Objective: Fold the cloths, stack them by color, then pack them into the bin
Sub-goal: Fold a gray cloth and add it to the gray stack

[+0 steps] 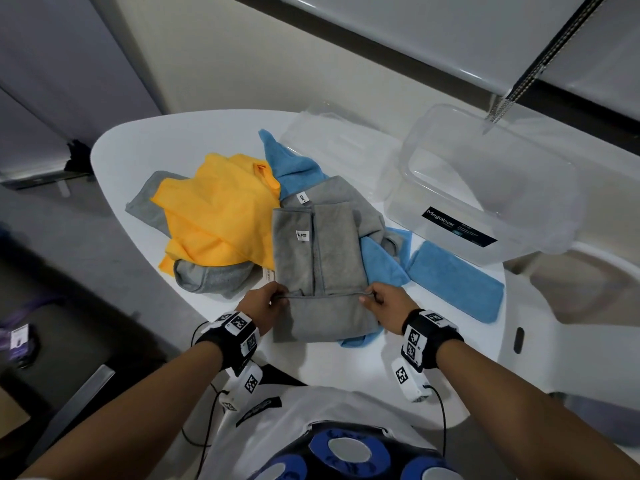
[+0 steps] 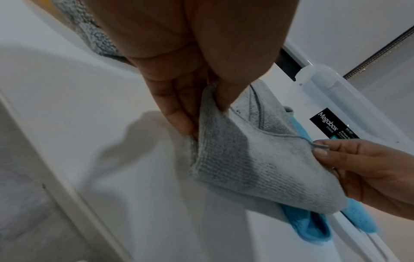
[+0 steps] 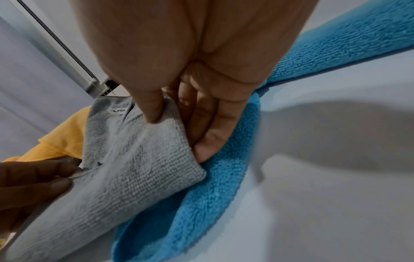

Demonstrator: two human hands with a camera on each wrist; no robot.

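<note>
A grey cloth [image 1: 318,258], partly folded, lies in the middle of the white table [image 1: 138,147]. My left hand [image 1: 268,299] pinches its near left corner [image 2: 201,113] between thumb and fingers. My right hand [image 1: 379,301] pinches the near right corner [image 3: 165,117]. The near edge is lifted and doubled over toward the far side. Under it lie blue cloths [image 1: 384,261] and a second grey cloth [image 1: 343,192]. A folded blue cloth [image 1: 457,285] lies flat at the right. A clear plastic bin [image 1: 485,188] with a Megabox label stands beyond it, with nothing inside.
A crumpled yellow cloth [image 1: 218,209] sits left of the grey one, with more grey cloths [image 1: 211,275] under it. The bin's clear lid [image 1: 329,140] lies at the back. A white chair [image 1: 571,289] stands to the right of the table.
</note>
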